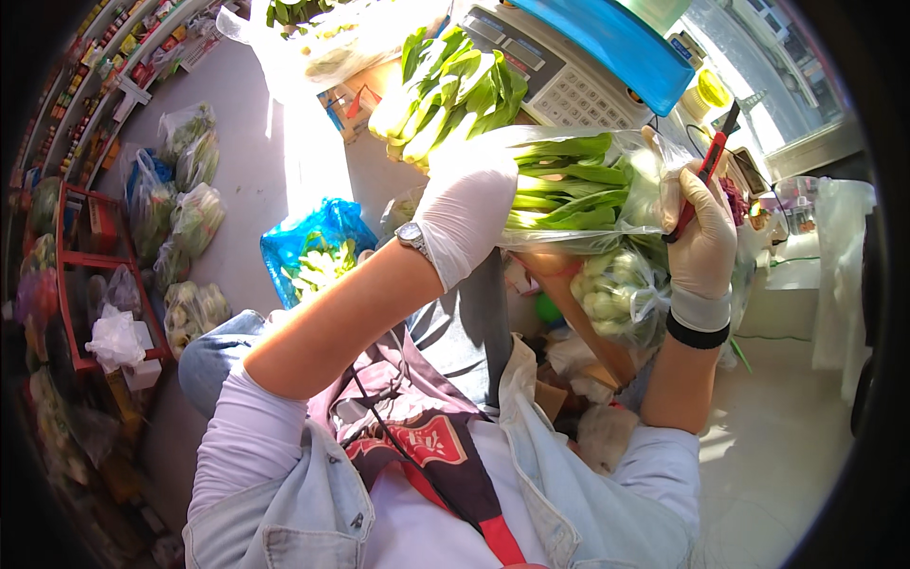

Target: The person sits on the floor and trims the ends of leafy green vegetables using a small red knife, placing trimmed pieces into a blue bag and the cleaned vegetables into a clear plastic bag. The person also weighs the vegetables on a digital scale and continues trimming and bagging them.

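Observation:
Leafy greens with pale stalks (pixel 569 185) lie inside a clear plastic bag (pixel 604 242) before me. My left hand (pixel 473 188), in a whitish glove, is at the bag's left end; glare hides its fingers, so its hold cannot be told. Gloved too, my right hand (pixel 700 213) grips a red utility knife (pixel 711 160), its dark tip pointing up, and touches the bag's gathered right end. Loose bok choy (pixel 455 92) is heaped just beyond my left hand. Below the right end of the bag sits another bag of pale green vegetables (pixel 615 288).
A weighing scale with keypad (pixel 576 96) and blue tray (pixel 618 43) stands at the back. A blue bag of greens (pixel 316 249) is left of my forearm. Bagged vegetables (pixel 195 213) rest on the floor by a red rack (pixel 64 263). A wooden edge (pixel 583 320) runs below the bags.

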Available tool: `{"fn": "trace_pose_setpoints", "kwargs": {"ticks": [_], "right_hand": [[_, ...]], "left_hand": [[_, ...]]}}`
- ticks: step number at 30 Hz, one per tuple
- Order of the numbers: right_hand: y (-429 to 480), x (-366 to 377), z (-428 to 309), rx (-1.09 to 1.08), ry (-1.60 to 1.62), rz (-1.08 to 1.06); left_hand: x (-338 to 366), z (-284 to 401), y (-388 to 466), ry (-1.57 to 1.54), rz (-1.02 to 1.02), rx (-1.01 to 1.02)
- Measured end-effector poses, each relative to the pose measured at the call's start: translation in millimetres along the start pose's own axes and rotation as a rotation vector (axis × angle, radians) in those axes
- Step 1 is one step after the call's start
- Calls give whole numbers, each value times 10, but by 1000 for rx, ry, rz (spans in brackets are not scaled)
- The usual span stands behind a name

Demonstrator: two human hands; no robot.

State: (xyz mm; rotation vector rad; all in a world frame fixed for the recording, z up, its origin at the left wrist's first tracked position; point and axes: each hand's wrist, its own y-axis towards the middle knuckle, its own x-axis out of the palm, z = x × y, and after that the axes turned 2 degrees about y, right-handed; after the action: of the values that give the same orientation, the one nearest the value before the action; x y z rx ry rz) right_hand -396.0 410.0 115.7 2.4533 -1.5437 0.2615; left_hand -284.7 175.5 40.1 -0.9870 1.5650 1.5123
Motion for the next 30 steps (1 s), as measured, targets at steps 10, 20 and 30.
{"fn": "trace_pose_setpoints", "kwargs": {"ticks": [10,20,30], "right_hand": [[-4,-6,35,-10,-89,26],[-22,-209,114,-53,-444,161],[-361,-53,-165,-363,-431,359]], "left_hand": [[-442,-92,-140,-348,-61,60],[-240,-859,-473,-531,-59,-616],[-101,-897,-458,-628,415,-563]]}}
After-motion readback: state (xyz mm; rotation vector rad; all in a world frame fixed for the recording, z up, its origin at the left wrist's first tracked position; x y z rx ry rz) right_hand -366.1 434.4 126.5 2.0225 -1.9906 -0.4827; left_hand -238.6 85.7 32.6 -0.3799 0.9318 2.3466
